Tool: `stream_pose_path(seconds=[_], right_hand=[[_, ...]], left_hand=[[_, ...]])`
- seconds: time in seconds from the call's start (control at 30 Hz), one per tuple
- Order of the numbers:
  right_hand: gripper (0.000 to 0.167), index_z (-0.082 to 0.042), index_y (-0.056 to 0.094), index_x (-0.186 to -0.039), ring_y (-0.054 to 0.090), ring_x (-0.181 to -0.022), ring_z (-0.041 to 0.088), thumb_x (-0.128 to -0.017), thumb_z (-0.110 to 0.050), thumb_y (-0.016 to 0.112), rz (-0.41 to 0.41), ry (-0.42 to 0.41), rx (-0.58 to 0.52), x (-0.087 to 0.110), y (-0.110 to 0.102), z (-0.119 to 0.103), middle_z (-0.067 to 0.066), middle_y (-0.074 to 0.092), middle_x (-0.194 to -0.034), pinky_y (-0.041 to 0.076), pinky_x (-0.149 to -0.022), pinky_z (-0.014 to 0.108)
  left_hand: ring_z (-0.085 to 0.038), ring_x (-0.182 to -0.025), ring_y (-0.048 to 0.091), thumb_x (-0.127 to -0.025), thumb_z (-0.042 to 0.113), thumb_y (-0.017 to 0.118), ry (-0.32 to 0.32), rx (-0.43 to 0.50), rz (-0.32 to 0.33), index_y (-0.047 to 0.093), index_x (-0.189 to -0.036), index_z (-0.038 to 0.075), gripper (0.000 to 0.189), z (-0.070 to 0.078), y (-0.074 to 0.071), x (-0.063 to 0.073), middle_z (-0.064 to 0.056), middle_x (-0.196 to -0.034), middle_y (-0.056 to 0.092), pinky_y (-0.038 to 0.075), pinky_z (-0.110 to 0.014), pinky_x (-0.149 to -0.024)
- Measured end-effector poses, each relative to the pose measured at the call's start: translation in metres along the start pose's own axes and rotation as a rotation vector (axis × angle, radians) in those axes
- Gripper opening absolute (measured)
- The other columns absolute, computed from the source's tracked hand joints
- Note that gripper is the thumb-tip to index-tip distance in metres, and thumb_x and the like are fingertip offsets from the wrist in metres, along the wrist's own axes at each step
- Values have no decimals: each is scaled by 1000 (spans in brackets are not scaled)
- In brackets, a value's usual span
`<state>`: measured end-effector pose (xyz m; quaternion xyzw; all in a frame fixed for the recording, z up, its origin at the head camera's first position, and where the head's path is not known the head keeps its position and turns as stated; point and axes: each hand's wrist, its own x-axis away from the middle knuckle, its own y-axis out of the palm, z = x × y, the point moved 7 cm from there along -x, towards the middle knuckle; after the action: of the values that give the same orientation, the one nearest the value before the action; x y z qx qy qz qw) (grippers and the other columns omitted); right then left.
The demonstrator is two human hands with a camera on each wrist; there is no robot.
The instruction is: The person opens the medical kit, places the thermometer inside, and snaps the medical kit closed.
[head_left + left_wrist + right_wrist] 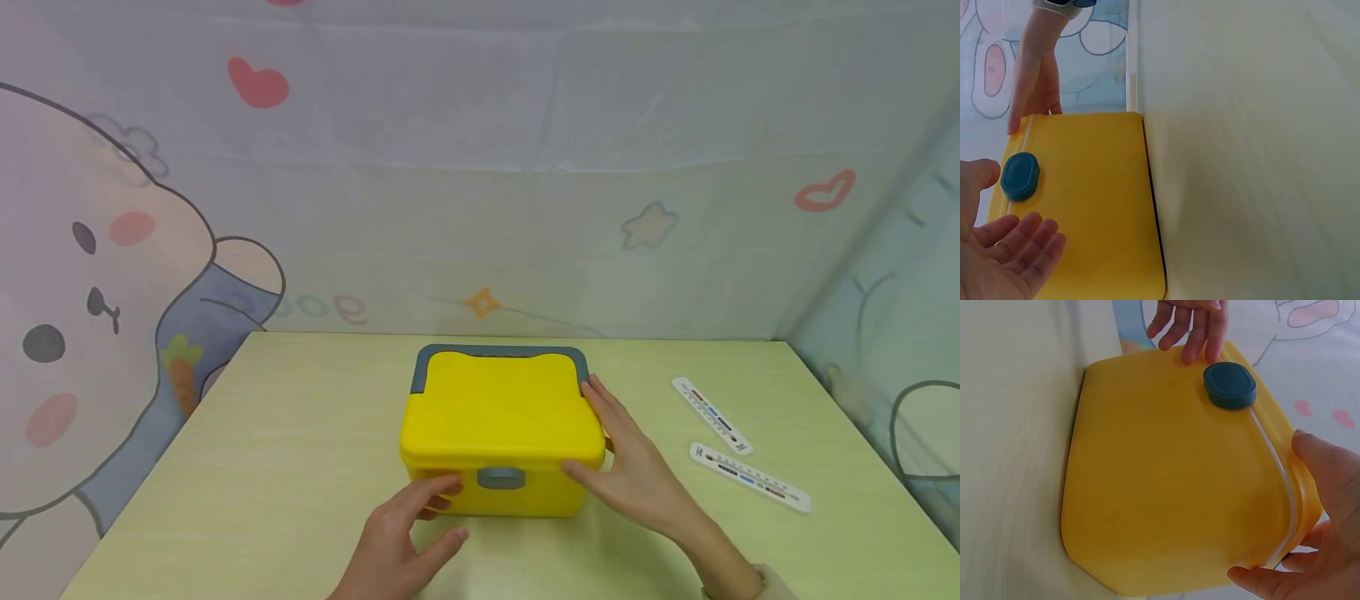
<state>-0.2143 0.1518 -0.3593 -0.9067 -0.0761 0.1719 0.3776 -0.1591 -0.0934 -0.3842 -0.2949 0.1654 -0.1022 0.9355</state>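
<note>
A yellow storage box (pixel 495 408) with a blue-grey carrying handle (pixel 423 367) folded around the back of its lid stands upright on the table. Its blue-grey latch (pixel 501 477) sits at the middle of the front, and the lid is down. My right hand (pixel 637 471) rests against the box's right front corner, thumb at the lid's front edge and the fairly straight fingers along the side. Just before the left front of the box is my left hand (pixel 401 537), palm inward, fingers loosely bent and holding nothing. In the left wrist view its fingers (pixel 1019 240) overlap the box front below the latch.
To the right of the box, two white thermometers (pixel 712 415) (pixel 750 477) lie flat on the pale table (pixel 262 450). A cloth backdrop (pixel 480 167) with cartoon prints hangs behind the table's far edge and along the right side.
</note>
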Motion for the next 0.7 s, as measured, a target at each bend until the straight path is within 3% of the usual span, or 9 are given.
stream_pose_path(seconds=[0.3,0.4,0.7], right_hand=[[89,-17,19,-148,23,-137,32,-79,-42,70,7,6,-66,0,1,0,2,11,-155,47,-91,43],[89,-17,19,-148,24,-137,32,-79,-41,70,10,10,-70,0,1,0,2,11,-155,47,-92,42],[88,-16,20,-148,24,-137,32,-79,-41,70,11,13,-79,0,2,1,6,12,-154,47,-92,42]], left_hand=[[-15,-92,60,-79,40,70,-184,152,6,57,-121,16,50,-7,11,-2,-1,-115,62,53,-33,-80],[-17,-92,61,-77,38,72,-240,205,36,60,-118,18,47,-8,13,-2,-2,-114,63,53,-31,-80],[-21,-94,60,-77,22,75,-323,362,148,63,-114,14,39,-8,17,-3,-2,-111,65,53,-21,-74]])
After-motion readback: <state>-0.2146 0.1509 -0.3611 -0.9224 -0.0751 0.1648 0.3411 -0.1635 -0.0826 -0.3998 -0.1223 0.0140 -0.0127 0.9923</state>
